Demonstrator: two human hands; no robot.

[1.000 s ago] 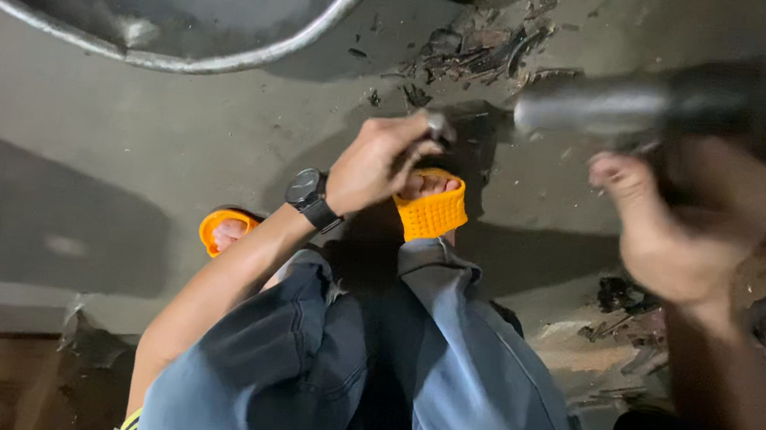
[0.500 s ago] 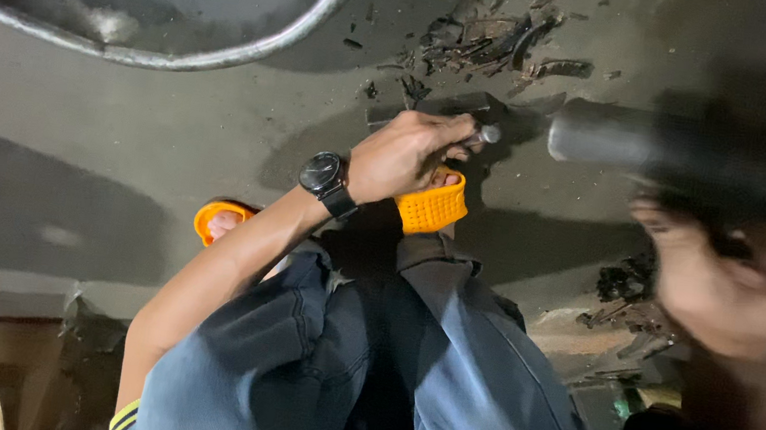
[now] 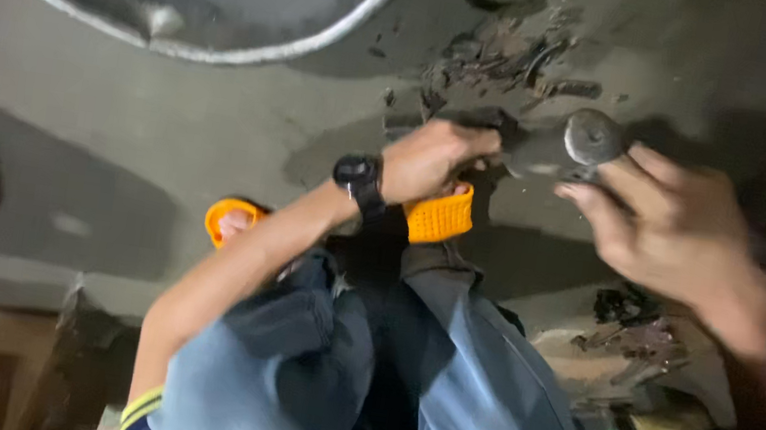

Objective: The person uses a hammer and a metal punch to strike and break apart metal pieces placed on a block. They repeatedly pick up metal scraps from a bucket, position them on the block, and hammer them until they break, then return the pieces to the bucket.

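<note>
Down on the grey concrete floor, the left hand is clenched around something small and dark, fingers curled tight together; what sits inside the fist is too blurred to make out. Just beside its knuckles is one grey metal cylinder with a round end face. Its long axis runs roughly sideways and slightly up, and the round end points up and to the right, toward the camera. The right hand comes in from the right, fingers spread apart, fingertips touching or almost touching that round end; blur stops me telling which.

One black wristwatch rides the left wrist. Two orange plastic sandals: one directly under the left hand, the other further left, partly hidden by the forearm. Two knees in blue denim trousers fill the lower middle.

Toward the far edge of the floor, a pile of dark scraps and debris lies just beyond the cylinder. One curved pale metal rim sweeps across the far left corner.
</note>
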